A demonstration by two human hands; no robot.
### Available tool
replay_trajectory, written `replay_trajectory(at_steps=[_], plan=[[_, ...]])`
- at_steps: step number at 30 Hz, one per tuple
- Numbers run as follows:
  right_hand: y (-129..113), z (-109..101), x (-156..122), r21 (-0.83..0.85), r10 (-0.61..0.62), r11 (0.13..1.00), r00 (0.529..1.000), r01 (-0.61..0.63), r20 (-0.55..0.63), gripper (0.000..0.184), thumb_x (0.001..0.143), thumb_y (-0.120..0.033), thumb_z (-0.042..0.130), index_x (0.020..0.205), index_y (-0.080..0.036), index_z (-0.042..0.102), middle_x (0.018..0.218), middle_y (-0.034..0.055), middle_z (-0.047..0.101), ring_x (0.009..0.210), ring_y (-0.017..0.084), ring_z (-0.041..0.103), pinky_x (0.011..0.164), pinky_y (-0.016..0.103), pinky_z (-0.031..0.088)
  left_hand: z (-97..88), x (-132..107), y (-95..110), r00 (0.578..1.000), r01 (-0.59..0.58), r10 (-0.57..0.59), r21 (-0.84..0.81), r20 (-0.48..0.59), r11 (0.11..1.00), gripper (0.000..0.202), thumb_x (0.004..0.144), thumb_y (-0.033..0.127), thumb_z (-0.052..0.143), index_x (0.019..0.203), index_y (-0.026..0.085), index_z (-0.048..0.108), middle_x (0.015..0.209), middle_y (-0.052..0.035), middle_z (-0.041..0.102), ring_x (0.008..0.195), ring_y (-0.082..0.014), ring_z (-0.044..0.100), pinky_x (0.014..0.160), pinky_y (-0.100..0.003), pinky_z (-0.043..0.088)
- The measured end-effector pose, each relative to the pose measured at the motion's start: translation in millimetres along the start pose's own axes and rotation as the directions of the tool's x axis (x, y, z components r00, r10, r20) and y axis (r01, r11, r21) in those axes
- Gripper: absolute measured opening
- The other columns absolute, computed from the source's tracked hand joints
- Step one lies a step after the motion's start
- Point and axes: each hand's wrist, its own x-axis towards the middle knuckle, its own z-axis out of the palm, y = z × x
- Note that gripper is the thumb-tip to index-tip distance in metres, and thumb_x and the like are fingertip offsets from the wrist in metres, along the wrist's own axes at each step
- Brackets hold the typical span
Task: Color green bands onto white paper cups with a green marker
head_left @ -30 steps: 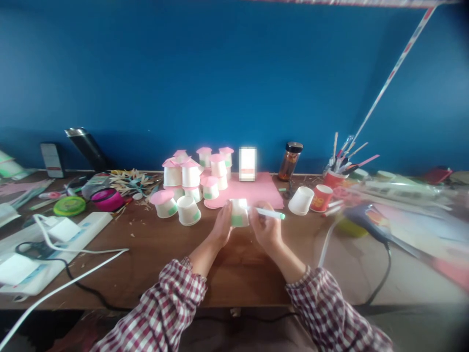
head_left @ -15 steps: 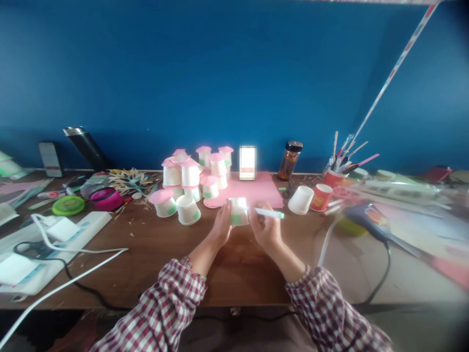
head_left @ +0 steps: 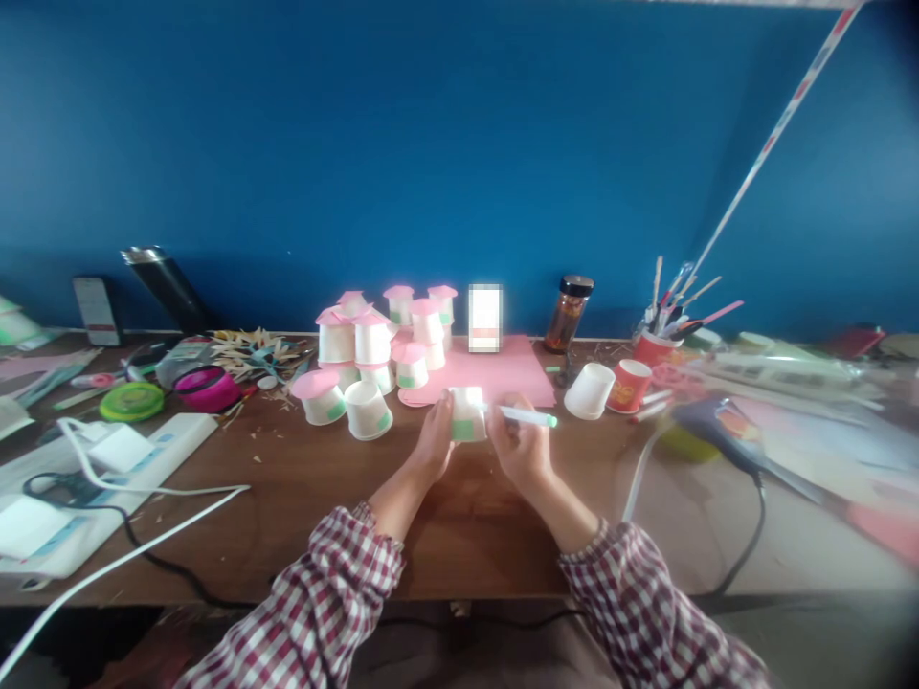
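A white paper cup (head_left: 468,402) with a green patch on its side is gripped in my left hand (head_left: 434,440), above the brown table. My right hand (head_left: 523,445) is closed around a white marker pen with a green end (head_left: 531,416); its tip points left at the cup's side. I cannot tell whether the tip touches the cup. To the left stands an upturned paper cup (head_left: 368,411) with a green patch. Beside it is another cup under a pink paper top (head_left: 317,387), with several more pink-topped cups (head_left: 372,340) stacked behind.
Pink paper sheets (head_left: 503,368) lie behind my hands. A plain white cup (head_left: 590,390), a red cup (head_left: 630,385) and a dark glue gun (head_left: 718,433) sit to the right. A white power strip (head_left: 172,459) with trailing cables lies left. A bottle of brown liquid (head_left: 570,316) stands by the wall.
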Motion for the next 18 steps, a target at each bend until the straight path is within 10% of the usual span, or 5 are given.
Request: replay_trajectory(at_steps=[18], plan=[[-1.9, -0.7, 0.1, -0.002, 0.036, 0.999, 0.999, -0.036, 0.025, 0.016, 0.088, -0.031, 0.049, 0.083, -0.017, 0.056, 0.062, -0.0014, 0.056, 0.047, 0.009, 0.048, 0.044, 0.02, 0.04, 1.6, -0.7, 1.0, 1.0, -0.011, 0.011, -0.006, -0.001, 1.0, 0.044, 0.08, 0.059, 0.053, 0.086, 0.016, 0.06, 0.074, -0.0029, 0.056, 0.067, -0.014, 0.051, 0.062, -0.027, 0.043]])
